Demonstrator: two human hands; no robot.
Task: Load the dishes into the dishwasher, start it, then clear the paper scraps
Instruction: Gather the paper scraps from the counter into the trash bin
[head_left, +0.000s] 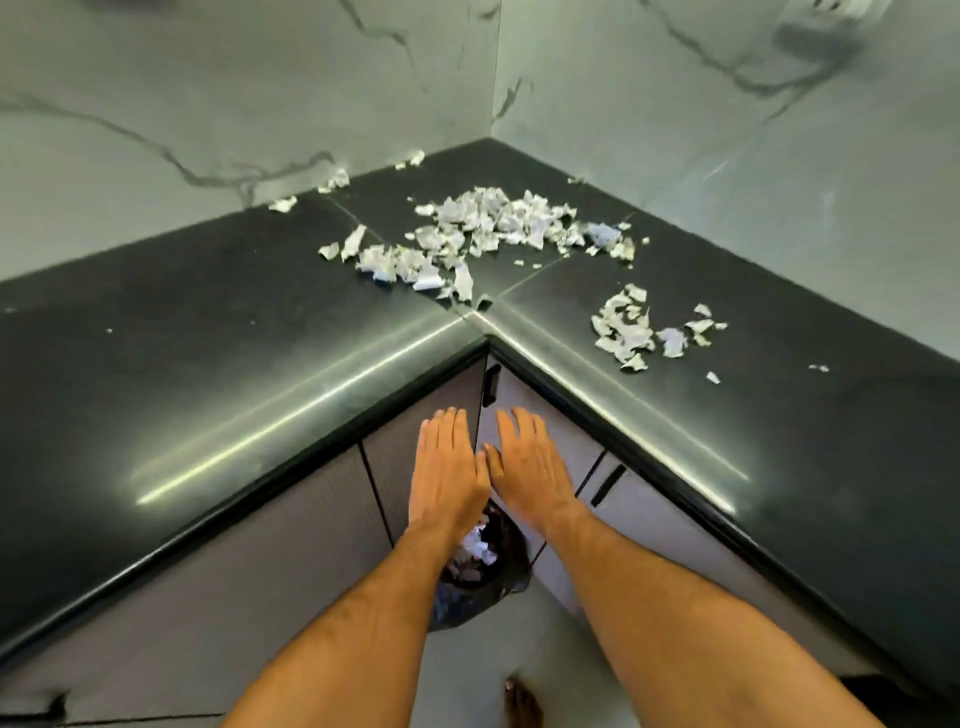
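Scraps on a dark corner surface, hands flat above the bin

Marble-look wall panels (208, 104), pale with thin grey veins, meet in a corner behind an L-shaped surface (182, 338). That surface is black, smooth and glossy, with a rounded front edge that catches long streaks of light and thin seams crossing near the inner corner. Below it stand grey cabinet doors (260, 545) with a fine ribbed texture and slim black bar handles.

Torn paper scraps (483, 228), white and crumpled with ragged edges, lie heaped near the corner of the surface. A smaller cluster (631, 330) sits apart to the right, near the front edge, and single flakes lie along the wall line.

On the floor under the inner corner stands a bin lined with a shiny, wrinkled black bag (478, 571); some white scraps lie inside it.

The left hand (449, 467) and right hand (530, 462) hover side by side above the bin, palms down, fingers straight and together, thumbs nearly touching, grasping nothing. A bare foot (522, 701) shows at the bottom edge.
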